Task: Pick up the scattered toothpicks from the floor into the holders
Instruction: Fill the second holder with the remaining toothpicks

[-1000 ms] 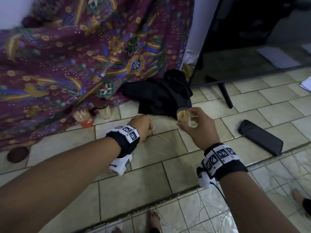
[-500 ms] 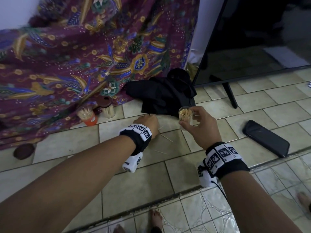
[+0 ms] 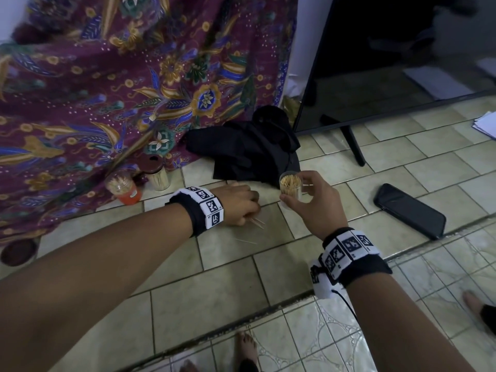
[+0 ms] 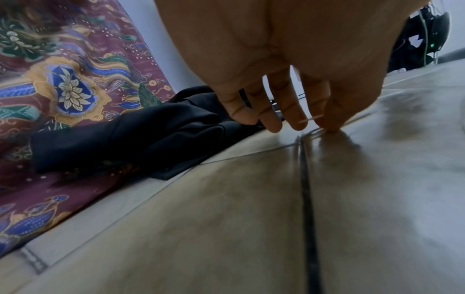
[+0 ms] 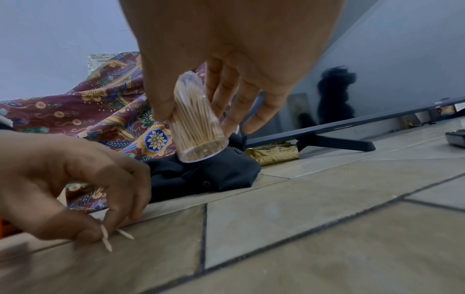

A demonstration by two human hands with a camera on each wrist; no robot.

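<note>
Thin pale wooden toothpicks, pointed at the tips, are pinched between the curled thumb and fingers of the left hand, whose fingertips touch the glossy tiled floor. Two of them poke out below the thumb at about 5 o'clock. One more loose toothpick lies flat on the tile just at 6 o'clock of that hand.

The right hand grips a clear plastic cylindrical holder, open at the top and packed tight with upright toothpicks; thumb on one side, fingers wrapped round the other. It is held above the floor, just at 3 o'clock of the left hand.

At 9 o'clock of the left hand stand two more holders against the cloth: an open one with an orange base, bristling with sticks, and a clear one capped with a dark brown lid.

Behind them hangs a maroon batik cloth with gold and blue floral print. A crumpled matte black garment lies at 12 o'clock of the hands. At 3 o'clock of the right hand a smooth black phone lies flat; a dark flat screen on slim legs stands at 1 o'clock. Both wrists wear black bands with white square-patterned markers.
</note>
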